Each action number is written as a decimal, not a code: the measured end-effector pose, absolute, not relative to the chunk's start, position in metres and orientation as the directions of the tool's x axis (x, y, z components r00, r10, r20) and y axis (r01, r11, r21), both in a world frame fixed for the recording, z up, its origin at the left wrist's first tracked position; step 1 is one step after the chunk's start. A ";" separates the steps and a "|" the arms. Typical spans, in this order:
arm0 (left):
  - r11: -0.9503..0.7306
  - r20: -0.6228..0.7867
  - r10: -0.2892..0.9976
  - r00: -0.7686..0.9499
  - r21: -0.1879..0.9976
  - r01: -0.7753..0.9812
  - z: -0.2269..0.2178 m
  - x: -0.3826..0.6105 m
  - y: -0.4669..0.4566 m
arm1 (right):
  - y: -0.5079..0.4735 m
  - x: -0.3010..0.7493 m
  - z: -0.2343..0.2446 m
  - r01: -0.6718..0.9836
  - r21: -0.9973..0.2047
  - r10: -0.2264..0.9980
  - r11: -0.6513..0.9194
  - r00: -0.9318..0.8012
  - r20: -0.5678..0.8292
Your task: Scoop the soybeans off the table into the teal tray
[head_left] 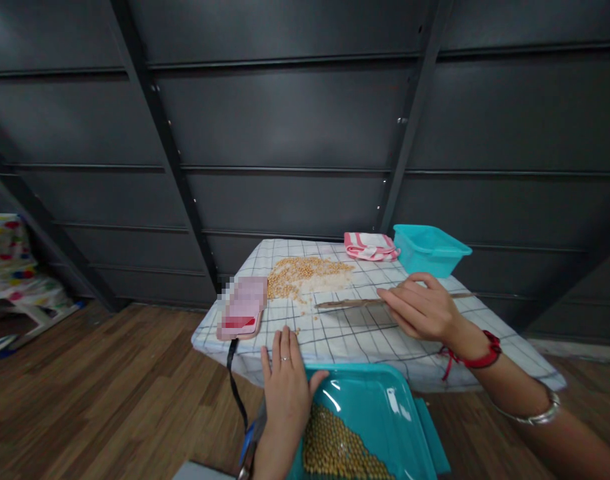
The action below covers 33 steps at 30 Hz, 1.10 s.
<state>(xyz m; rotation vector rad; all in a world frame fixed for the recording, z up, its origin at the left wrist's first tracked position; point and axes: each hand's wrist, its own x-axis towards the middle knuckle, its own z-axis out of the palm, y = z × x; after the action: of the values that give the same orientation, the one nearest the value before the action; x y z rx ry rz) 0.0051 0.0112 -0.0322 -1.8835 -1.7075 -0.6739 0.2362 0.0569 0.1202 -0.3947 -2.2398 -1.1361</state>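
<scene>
My right hand (419, 308) is closed around a long, thin brownish stick (349, 303) above the checked cloth. The stick's narrow end points left and its other end sticks out beyond my fingers. Stretched out and close together, the fingers of my left hand (286, 390) lie flat over the cloth's front edge, with the thumb at the rim of a teal tray (369, 387). Many yellow-brown beans (337, 447) are heaped in the tray's near left part. A loose pile of pale beans (305, 270) with whitish bits is spread on the cloth.
A pink phone (243, 307), partly blurred, lies at the table's left with a black strap (237, 387) hanging down. At the back are a folded pink-and-white towel (369, 247) and a turquoise basket (429, 250). A dark panelled wall (285, 120) stands behind the table.
</scene>
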 end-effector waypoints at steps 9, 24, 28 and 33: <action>-0.067 0.652 0.753 0.087 -0.056 0.996 -0.029 0.005 0.010 | 0.052 0.226 0.119 0.467 0.615 0.017 0.636 -0.805 0.593; -0.075 0.637 0.768 0.071 -0.021 0.997 -0.027 0.008 0.010 | 0.050 0.222 0.123 0.446 0.638 0.025 0.628 -0.831 0.556; -0.076 0.634 0.770 0.077 -0.028 0.997 -0.026 0.008 0.010 | 0.044 0.225 0.124 0.427 0.617 0.023 0.661 -0.833 0.552; -0.081 0.632 0.771 0.082 -0.030 0.996 -0.024 0.007 0.010 | 0.036 0.228 0.126 0.421 0.597 0.038 0.683 -0.837 0.546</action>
<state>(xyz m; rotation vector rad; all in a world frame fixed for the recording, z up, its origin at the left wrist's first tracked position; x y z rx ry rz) 0.0070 0.0102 -0.0244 -1.9071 -1.7393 -0.6502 0.2281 0.0355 0.1260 -0.3537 -2.3944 -1.0226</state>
